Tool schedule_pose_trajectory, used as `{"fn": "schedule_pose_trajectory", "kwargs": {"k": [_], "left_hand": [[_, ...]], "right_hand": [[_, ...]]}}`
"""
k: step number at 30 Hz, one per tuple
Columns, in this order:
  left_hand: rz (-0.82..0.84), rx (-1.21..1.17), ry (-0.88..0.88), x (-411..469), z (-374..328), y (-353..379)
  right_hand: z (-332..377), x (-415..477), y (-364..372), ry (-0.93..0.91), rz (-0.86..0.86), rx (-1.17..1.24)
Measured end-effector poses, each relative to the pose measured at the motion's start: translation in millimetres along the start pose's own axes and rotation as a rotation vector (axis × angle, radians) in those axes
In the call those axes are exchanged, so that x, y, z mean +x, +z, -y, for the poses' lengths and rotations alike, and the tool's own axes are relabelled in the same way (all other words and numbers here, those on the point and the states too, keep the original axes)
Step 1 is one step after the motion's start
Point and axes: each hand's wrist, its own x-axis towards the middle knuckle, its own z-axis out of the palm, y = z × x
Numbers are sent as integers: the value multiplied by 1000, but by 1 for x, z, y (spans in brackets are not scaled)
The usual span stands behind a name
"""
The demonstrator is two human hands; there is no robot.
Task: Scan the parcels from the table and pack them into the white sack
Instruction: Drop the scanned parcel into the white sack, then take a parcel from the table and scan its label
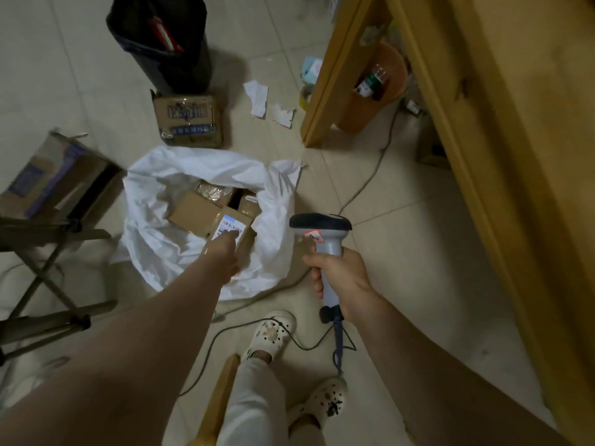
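Sack: The white sack (151,239) is found on the floor with its mouth open, near the bench (515,156).
Contents: At least three cardboard parcels (214,191) are seen inside the sack, packed close together.
Top item: A labelled parcel (196,217) lies uppermost, its shipping label (229,227) turned upward.
Left hand: The left hand (225,252) is extended into the sack mouth, with its fingertips at the label. Whether the parcel is gripped or merely touched cannot be told, as the hand is blurred and seen from behind.
Right hand: The right hand (344,278) is closed round the handle of a barcode scanner (325,239), which is held upright just beside the sack.
Step in hand: The labelled parcel is judged to be at the point of being set down in the sack.
Done: Several parcels are judged packed.
Left: Only the edge of the bench top is shown, so the number of parcels awaiting scanning cannot be established.
Unassigned: A taped carton (190,120) is noted on the floor beyond the sack. Its part in the task is not established.
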Motion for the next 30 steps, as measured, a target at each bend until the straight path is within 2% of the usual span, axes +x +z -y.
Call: {"fn": "schedule_pose_trajectory", "kwargs": {"k": [3, 6, 12, 21, 25, 30], "left_hand": [[-47, 319, 316, -32, 4, 19], [-46, 742, 548, -74, 11, 33], [58, 1073, 1029, -181, 31, 65], [182, 1309, 1528, -346, 83, 167], [339, 1340, 1689, -403, 119, 224], [643, 1349, 1868, -467, 191, 282]], "right_hand": [[6, -25, -11, -16, -26, 29], [10, -57, -29, -46, -79, 64], [3, -138, -85, -159, -182, 190], [-22, -267, -215, -381, -420, 431], [-45, -314, -267, -456, -556, 546], [-99, -367, -330, -533, -740, 753]]}}
